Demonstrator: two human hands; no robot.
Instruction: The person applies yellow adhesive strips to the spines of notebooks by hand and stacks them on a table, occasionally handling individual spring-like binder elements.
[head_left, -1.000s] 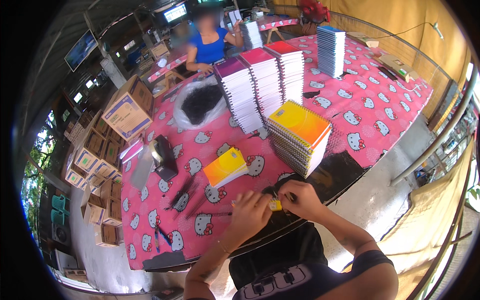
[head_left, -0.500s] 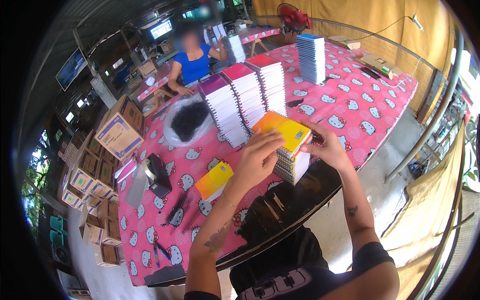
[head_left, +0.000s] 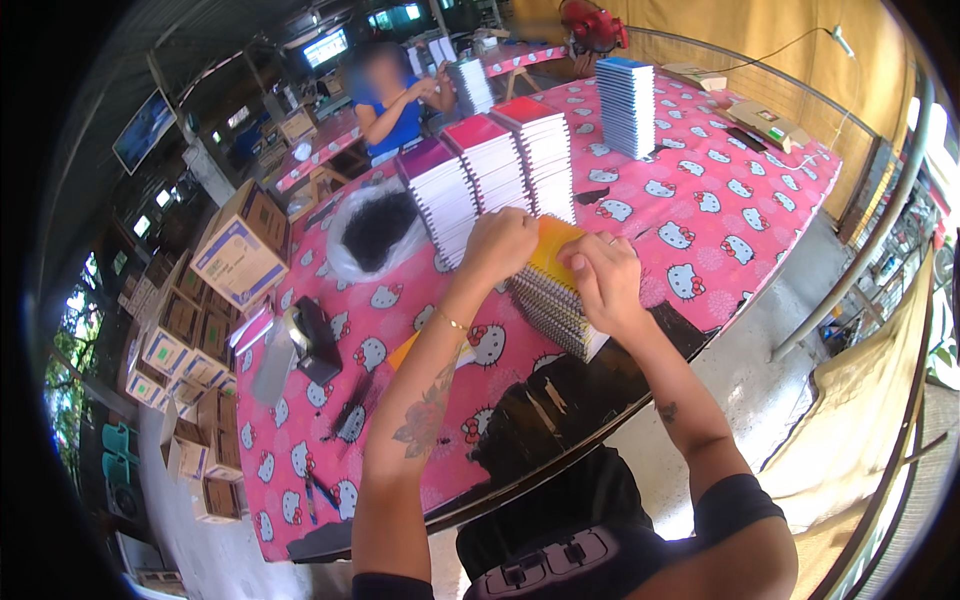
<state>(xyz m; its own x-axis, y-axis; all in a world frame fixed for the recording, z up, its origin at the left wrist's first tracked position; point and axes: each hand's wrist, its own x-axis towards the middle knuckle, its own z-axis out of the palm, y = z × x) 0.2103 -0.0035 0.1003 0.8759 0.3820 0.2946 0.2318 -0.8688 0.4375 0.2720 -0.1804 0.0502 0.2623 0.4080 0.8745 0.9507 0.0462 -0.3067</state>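
A stack of spiral notebooks (head_left: 560, 315) stands near the front edge of the table, black coils facing me and a yellow notebook (head_left: 556, 236) on top. My left hand (head_left: 506, 243) is closed at the left end of the yellow notebook, its fingertips partly hidden. Over the right end of the cover, my right hand (head_left: 606, 272) has its fingers curled in; what they pinch, if anything, is hidden. Just behind stand three tall notebook stacks, with a purple cover (head_left: 425, 154), a magenta cover (head_left: 475, 130) and a red cover (head_left: 527, 110). Another yellow notebook (head_left: 404, 351) lies partly behind my left forearm.
A bag of black coils (head_left: 375, 240) lies left of the stacks. A tape dispenser (head_left: 315, 340) and pliers (head_left: 318, 490) are at left. A blue-topped notebook stack (head_left: 626, 110) stands farther back. Cardboard boxes (head_left: 240, 248) line the left side. A person (head_left: 395, 110) is across the table.
My left hand has gone from lying over the cover to closing at its left end. My right fingers have curled in over the cover. The person across has raised an arm.
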